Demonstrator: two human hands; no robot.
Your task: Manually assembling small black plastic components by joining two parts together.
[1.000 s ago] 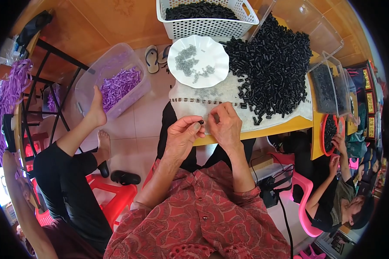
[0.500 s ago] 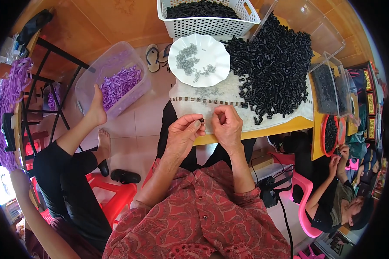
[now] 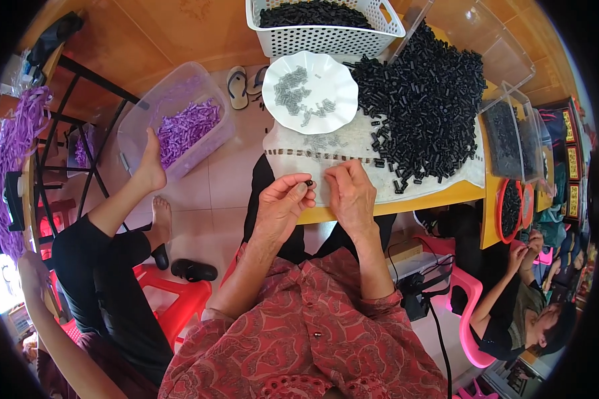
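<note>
My left hand (image 3: pixel 283 205) pinches a small black tube-shaped piece (image 3: pixel 309 183) between thumb and fingers, above the table's near edge. Just to its right, my right hand (image 3: pixel 351 196) hovers over the white cloth (image 3: pixel 439 186) with its fingertips pressed together; whatever they hold is hidden or too small to make out. Small clear pieces (image 3: pixel 323 141) lie on the cloth beyond my hands. More of them rest in a white scalloped plate (image 3: pixel 343 100). A large heap of short black tubes (image 3: pixel 422 106) covers the right part of the cloth.
A white perforated basket (image 3: pixel 326 43) of black pieces stands behind the plate. Clear boxes (image 3: pixel 512 139) and a red tray (image 3: pixel 501 229) sit at the right. Purple strips fill a plastic tub (image 3: pixel 199 156) on the floor at left. One person sits on each side.
My right hand's fingers have shifted slightly forward and their grip has changed a little. My left hand keeps the black piece in nearly the same place.
</note>
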